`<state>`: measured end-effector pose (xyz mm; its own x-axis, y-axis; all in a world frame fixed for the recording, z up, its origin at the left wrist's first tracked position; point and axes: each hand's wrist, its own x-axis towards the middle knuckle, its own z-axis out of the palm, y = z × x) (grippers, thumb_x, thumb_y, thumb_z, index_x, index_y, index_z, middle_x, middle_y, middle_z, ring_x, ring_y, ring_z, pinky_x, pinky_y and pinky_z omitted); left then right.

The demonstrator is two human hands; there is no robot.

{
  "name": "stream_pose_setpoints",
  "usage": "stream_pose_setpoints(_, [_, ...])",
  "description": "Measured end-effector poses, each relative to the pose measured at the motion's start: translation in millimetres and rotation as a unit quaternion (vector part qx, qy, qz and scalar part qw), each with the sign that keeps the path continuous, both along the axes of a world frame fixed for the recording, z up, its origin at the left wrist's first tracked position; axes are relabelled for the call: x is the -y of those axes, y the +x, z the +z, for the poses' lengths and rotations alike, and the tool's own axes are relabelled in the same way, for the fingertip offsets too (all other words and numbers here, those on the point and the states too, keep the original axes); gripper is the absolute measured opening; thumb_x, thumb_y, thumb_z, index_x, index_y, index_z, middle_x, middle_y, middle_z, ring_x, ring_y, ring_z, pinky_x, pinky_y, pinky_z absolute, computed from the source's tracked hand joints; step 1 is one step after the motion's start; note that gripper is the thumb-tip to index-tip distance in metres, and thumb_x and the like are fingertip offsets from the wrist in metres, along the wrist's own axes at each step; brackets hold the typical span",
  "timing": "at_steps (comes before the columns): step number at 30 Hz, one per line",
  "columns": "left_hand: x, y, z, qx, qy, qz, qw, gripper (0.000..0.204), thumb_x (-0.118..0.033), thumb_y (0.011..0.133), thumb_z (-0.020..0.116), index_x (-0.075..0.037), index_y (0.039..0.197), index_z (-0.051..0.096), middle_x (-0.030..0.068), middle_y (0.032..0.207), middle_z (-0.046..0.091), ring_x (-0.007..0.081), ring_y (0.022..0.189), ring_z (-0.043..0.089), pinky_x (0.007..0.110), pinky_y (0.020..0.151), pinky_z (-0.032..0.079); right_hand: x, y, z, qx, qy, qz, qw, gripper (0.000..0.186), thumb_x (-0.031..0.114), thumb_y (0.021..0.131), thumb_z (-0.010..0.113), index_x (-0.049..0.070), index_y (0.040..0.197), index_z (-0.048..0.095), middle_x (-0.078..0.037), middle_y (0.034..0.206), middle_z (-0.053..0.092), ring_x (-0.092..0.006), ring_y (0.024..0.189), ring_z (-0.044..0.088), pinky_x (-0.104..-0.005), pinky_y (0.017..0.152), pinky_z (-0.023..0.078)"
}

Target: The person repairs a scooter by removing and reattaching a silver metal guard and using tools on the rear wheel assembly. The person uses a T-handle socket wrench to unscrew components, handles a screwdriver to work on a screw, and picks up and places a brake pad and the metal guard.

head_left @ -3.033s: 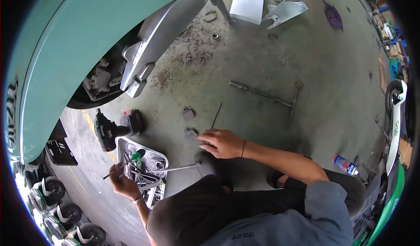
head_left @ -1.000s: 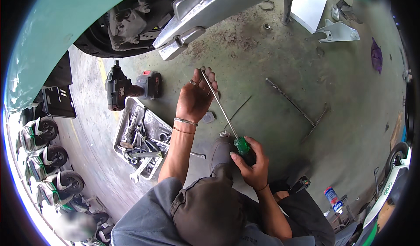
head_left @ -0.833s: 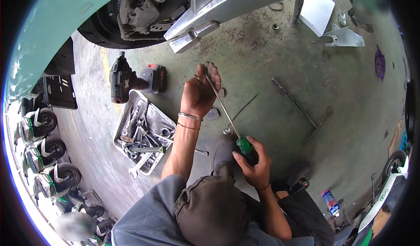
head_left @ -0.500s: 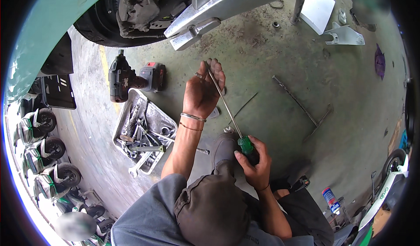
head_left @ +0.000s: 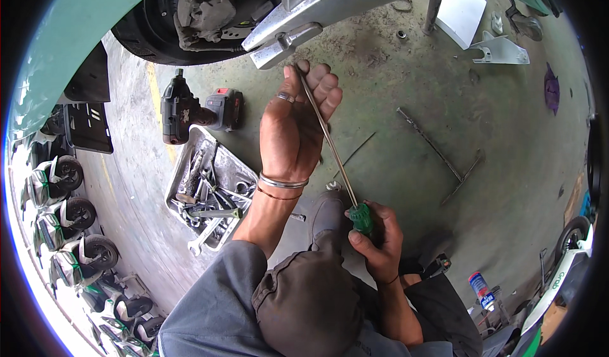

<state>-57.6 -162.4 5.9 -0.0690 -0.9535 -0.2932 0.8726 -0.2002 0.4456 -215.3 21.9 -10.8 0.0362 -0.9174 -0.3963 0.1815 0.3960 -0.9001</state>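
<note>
A long-shafted screwdriver with a green handle runs slantwise between my two hands. Its handle sits in the closed fingers of my right hand. Farther out, the thin metal shaft crosses my left hand, which is turned palm up. The thumb and index finger lie on either side of the shaft's far end, while the other fingers are partly curled. Just beyond these fingertips is a silver metal arm of a vehicle, beside a wheel with a brake caliper. Whether the shaft tip touches anything is unclear.
On the floor to the left lie a cordless impact wrench and a metal tray of hand tools. A T-shaped bar tool lies to the right. My shoe is below the shaft. A spray can stands at the lower right.
My left hand has moved farther out, toward the silver arm, and looks larger. The screwdriver handle and my right hand have shifted slightly right and nearer.
</note>
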Motion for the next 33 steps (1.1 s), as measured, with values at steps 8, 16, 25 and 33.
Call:
stream_pose_setpoints(8, [16.7,12.1,1.0,0.056,0.005,0.023,0.998,0.033,-0.021,0.102,0.04,0.004,0.123,0.046,0.0179,0.119,0.059,0.0283,0.113,0.058,0.042,0.102,0.046,24.7,26.0,17.3,0.003,0.011,-0.042,0.999,0.049,0.008,0.08,0.076,-0.003,0.122,0.053,-0.01,0.111,0.061,-0.0163,0.103,0.058,-0.0302,0.093,0.044])
stream_pose_setpoints(16, [18.0,10.6,-4.0,0.056,0.008,0.011,0.998,0.032,-0.024,0.102,0.042,0.002,0.12,0.049,0.0165,0.116,0.06,0.0276,0.109,0.06,0.041,0.1,0.047,37.6,32.6,18.5,0.025,0.01,-0.058,0.998,0.045,0.004,0.082,0.074,-0.004,0.121,0.053,-0.008,0.109,0.062,-0.014,0.1,0.058,-0.0286,0.091,0.044])
stream_pose_setpoints(25, [7.6,36.1,-0.8,0.115,-0.018,-0.136,0.984,0.035,-0.024,0.101,0.046,0.003,0.123,0.051,0.0182,0.111,0.064,0.0272,0.098,0.065,0.043,0.088,0.054,53.6,23.1,6.3,0.556,0.202,-0.044,0.805,0.043,0.022,0.094,0.058,-0.001,0.128,0.045,-0.021,0.107,0.059,-0.0144,0.06,0.052,-0.0227,0.039,0.033])
stream_pose_setpoints(33, [12.4,31.2,-3.5,0.287,0.018,-0.109,0.951,0.02,-0.017,0.094,0.061,0.001,0.101,0.063,0.0144,0.086,0.068,0.0243,0.071,0.069,0.035,0.065,0.058,39.5,19.5,29.2,-0.164,-0.127,0.001,0.978,0.057,0.016,0.086,0.071,0.0,0.133,0.043,-0.024,0.107,0.055,-0.0205,0.067,0.06,-0.0249,0.045,0.044])
